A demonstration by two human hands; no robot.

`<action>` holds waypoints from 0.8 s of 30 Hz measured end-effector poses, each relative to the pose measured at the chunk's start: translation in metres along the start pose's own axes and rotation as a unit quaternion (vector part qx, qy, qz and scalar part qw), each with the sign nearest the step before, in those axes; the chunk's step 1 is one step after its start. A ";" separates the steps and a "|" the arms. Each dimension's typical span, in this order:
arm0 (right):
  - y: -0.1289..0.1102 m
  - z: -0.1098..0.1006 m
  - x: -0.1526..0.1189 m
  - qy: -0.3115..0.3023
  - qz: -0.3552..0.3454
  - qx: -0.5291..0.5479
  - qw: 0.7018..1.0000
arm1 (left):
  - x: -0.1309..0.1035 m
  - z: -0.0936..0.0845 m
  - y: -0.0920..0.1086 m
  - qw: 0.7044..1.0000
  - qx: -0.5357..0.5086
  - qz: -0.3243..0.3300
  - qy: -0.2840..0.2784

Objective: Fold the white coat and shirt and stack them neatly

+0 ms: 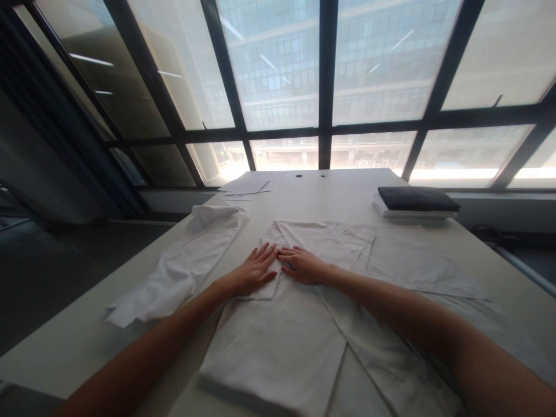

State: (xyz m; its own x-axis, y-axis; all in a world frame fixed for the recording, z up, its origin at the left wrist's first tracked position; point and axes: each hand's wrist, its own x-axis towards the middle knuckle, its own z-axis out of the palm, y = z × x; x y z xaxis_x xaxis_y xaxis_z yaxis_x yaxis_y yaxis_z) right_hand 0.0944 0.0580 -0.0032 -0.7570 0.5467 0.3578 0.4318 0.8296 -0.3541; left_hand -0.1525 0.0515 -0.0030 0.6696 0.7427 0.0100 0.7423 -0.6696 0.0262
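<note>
A white garment (pixel 282 341) lies spread over the white table, with folded layers overlapping near its middle and its right part stretching toward the table's right edge. My left hand (pixel 254 271) rests flat on a small folded flap of the cloth, fingers apart. Just to its right, my right hand (pixel 302 265) lies on the same garment, palm down with its fingers stretched out toward the left. The fingertips of both hands nearly meet. Neither hand grips the fabric.
Another crumpled white cloth (pixel 178 272) lies at the left. Papers (pixel 245 186) are at the table's back left. A folded black cloth (pixel 417 198) sits on white folded ones at the right. Windows stand behind the table (pixel 330 194), and a dark curtain hangs at the left.
</note>
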 end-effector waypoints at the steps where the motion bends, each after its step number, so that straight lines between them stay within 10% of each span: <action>1: 0.000 0.000 0.000 0.002 -0.002 0.001 1.000 | -0.005 0.000 0.002 1.000 -0.004 0.005 0.002; 15: 0.005 0.006 0.000 0.007 0.002 -0.007 1.000 | -0.052 -0.019 0.019 0.989 -0.111 0.089 -0.026; 24: 0.007 0.007 0.000 0.002 0.000 0.000 1.000 | -0.044 -0.031 0.012 0.967 -0.211 0.005 0.144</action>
State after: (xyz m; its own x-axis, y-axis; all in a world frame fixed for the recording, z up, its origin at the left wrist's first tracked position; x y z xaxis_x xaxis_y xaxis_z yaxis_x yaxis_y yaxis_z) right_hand 0.0938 0.0633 -0.0120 -0.7552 0.5465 0.3621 0.4308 0.8300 -0.3543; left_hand -0.1734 0.0112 0.0275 0.5969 0.7483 0.2893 0.6172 -0.6587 0.4303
